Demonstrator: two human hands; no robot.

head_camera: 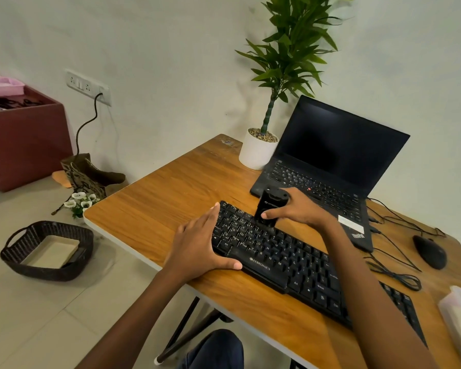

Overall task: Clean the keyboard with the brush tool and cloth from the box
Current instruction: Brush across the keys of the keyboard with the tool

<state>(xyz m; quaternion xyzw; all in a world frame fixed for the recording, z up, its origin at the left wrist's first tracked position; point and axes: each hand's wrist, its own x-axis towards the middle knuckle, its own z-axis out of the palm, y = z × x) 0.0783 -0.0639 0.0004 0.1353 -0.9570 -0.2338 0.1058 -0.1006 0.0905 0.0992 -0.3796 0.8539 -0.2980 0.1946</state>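
A black Zebronics keyboard [277, 259] is being kept slantwise on the wooden worktop [157, 209], close to its front edge. Its left end is being touched by the left hand [200, 243], with the fingers being held straight and slightly spread against the keyboard's side and the thumb being laid along its front edge. A black brush tool [269, 206] is being gripped upright by the right hand [298, 209], with thumb and fingers being curled round its body. Its lower end is being set on the upper-left key rows.

Behind the keyboard, an open laptop [330, 161] with a dark screen is being flanked by a white potted plant [258, 150]. A black mouse [429, 251] is being kept to the right among cables. A translucent box [458, 315] is being cut off at the worktop's right edge; its pale contents cannot be made out.
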